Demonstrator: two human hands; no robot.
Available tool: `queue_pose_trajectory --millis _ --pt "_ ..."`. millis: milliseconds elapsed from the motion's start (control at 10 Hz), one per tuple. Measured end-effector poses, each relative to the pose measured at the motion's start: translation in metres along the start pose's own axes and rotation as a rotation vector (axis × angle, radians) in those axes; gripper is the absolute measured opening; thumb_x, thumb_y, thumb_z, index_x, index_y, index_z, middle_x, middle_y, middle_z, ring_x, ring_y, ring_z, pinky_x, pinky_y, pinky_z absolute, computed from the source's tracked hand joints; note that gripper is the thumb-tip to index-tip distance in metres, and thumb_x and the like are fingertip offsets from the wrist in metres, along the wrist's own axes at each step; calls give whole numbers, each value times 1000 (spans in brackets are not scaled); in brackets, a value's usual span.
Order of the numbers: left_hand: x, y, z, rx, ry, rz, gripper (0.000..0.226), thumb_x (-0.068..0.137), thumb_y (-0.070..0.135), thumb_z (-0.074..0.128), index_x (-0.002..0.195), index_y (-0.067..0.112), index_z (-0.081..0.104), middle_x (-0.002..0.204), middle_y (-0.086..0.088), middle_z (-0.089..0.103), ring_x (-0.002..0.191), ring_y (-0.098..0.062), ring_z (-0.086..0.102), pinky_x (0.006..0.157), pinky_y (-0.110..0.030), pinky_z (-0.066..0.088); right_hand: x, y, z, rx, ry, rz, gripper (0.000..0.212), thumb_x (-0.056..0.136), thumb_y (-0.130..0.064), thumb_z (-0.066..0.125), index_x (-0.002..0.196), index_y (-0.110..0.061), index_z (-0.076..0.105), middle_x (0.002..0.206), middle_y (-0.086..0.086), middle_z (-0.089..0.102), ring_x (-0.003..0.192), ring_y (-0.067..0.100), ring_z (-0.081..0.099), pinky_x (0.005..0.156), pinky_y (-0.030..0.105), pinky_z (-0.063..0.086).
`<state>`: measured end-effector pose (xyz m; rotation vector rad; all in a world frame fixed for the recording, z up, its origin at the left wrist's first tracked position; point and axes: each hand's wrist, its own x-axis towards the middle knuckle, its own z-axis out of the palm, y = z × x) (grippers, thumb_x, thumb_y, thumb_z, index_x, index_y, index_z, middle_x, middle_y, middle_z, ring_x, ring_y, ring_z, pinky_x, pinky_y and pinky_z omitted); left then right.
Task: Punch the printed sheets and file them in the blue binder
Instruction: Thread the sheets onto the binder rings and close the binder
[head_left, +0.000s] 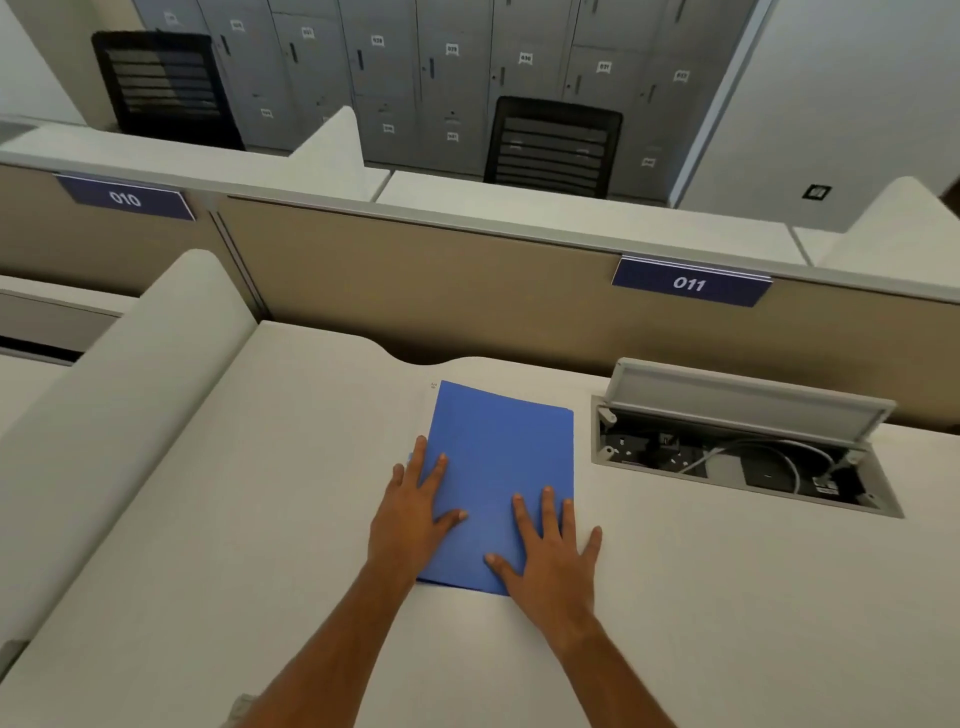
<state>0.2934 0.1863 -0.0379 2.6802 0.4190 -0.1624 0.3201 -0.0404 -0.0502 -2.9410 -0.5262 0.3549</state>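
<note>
- Blue binder (498, 452) is laid closed & flat on desk (260, 519), just left of open cable box (737, 457).
- Judged thin, light, bendy; likely slid easily on the smooth top. Best lifted at a long edge, thumb under.
- Left hand (415, 514) is spread flat on binder's left edge, fingers straight, nothing gripped.
- Right hand (550, 551) is pressed flat on near right corner, also w/o grip.

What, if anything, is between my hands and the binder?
Nothing visible. The left hand lies flat on the left edge of the binder, and the right hand lies flat on its near right corner. Both touch the closed cover directly.
</note>
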Motion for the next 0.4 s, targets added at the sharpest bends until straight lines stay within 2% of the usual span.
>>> queue_pose_trajectory --millis 100,200,300,400 --pt "-2 0 -2 51 -23 4 96 93 82 38 169 37 0 178 7 -17 164 -38 9 121 -49 42 1 3 -2 -47 -34 -9 91 96 -89 25 161 -32 52 166 15 54 147 44 56 104 77 47" --pt "-8 5 -28 152 64 63 97 91 88 15 170 34 -1 180 4 -7 165 -39 9 126 -49 34 4 11 -27 -71 12 -40 84 96 -86 34 151 -31 64 151 12 67 137 41 66 102 68 55" --pt "-9 27 -72 216 281 154 86 102 75 17 171 24 12 179 0 5 165 -34 15 130 -48 24 6 25 -84 -44 224 -68 55 102 -66 49 128 -25 75 126 5 74 112 30 74 84 43 64" --pt "-20 67 -120 302 444 249 78 107 65 25 168 15 28 177 -4 19 164 -31 21 132 -51 22 2 51 -137 25 442 -97 35 107 -46 52 104 -22 77 100 0 72 87 23 70 66 34 58"
